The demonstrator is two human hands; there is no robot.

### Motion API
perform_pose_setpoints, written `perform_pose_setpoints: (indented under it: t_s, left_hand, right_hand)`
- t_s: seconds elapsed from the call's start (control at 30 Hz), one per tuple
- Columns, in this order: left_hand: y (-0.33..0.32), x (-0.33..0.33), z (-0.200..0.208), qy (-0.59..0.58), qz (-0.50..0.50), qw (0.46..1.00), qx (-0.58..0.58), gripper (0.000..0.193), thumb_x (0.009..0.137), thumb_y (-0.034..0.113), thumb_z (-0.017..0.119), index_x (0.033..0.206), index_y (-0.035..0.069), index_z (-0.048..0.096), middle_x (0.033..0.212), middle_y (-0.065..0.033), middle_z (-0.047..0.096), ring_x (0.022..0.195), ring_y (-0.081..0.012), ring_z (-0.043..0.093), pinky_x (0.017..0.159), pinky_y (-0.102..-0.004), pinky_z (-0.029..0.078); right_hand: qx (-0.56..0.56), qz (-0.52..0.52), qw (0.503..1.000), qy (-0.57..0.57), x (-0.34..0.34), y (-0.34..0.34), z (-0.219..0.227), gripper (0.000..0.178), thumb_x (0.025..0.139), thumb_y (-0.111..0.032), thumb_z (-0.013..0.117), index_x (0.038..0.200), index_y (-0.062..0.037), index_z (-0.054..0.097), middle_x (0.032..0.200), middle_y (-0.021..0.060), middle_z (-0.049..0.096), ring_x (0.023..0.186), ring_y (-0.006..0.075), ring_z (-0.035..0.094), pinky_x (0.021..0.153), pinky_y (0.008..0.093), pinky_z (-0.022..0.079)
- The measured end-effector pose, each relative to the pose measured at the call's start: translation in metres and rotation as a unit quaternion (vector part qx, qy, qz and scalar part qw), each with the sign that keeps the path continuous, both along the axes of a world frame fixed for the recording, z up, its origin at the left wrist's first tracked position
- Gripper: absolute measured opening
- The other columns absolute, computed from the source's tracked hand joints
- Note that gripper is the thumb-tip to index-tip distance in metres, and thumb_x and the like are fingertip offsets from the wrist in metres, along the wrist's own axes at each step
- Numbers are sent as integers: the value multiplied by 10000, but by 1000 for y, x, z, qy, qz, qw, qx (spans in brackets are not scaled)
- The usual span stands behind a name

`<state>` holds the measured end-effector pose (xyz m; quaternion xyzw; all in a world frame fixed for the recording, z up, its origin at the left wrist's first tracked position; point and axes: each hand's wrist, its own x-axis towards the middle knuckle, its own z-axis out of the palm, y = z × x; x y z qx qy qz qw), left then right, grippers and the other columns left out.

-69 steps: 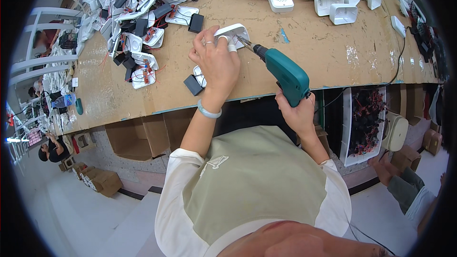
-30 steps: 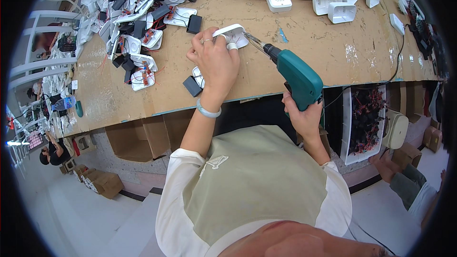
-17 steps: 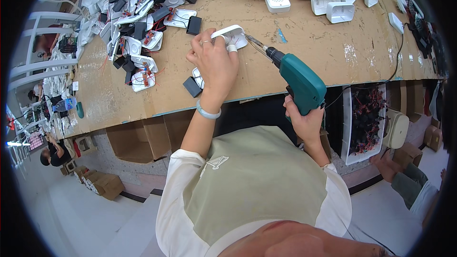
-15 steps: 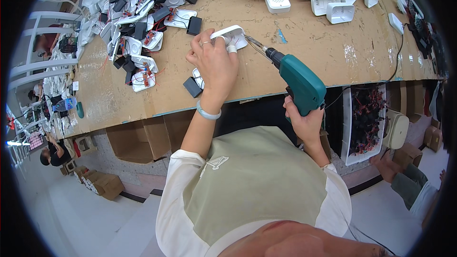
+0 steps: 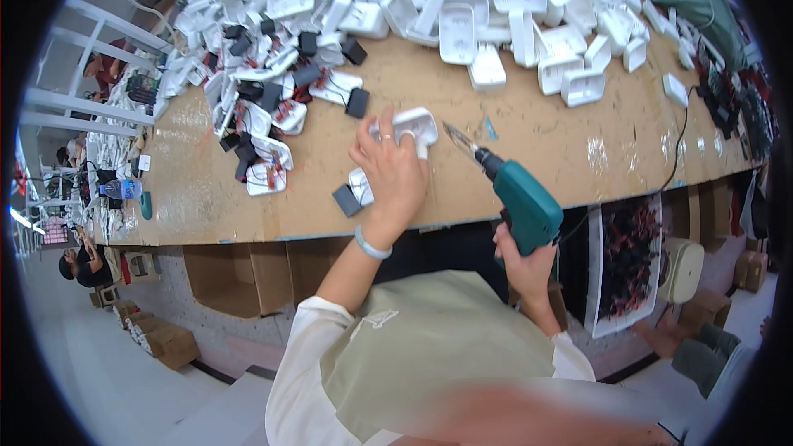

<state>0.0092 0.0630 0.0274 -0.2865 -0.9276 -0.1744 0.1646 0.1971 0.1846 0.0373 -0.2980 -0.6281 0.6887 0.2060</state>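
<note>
Left hand (image 5: 395,177): fingers curled on a white shell (image 5: 422,122), held at the table (image 5: 570,144) between its near edge and a heap of white parts (image 5: 457,33) toward the far edge. Right hand (image 5: 526,264): fingers wrapped round the grip of a green tool (image 5: 527,205) reaching over the near edge, metal tip just beside the shell, narrow gap visible. Black block (image 5: 347,201) lies near the left wrist, toward that edge.
</note>
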Motion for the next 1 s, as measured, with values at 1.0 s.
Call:
perform_pose_setpoints:
  t_s: [1.0]
  left_hand:
    - [-22,-4,-9,18,-47,997,63,151,791,92,703,864,-22,636,1342,-160,578,1328,-405,449,1093,-545,282]
  right_hand:
    - [107,58,992,-17,17,-13,-12,73,850,-32,743,900,-3,698,733,12,685,621,77,624,604,240,502]
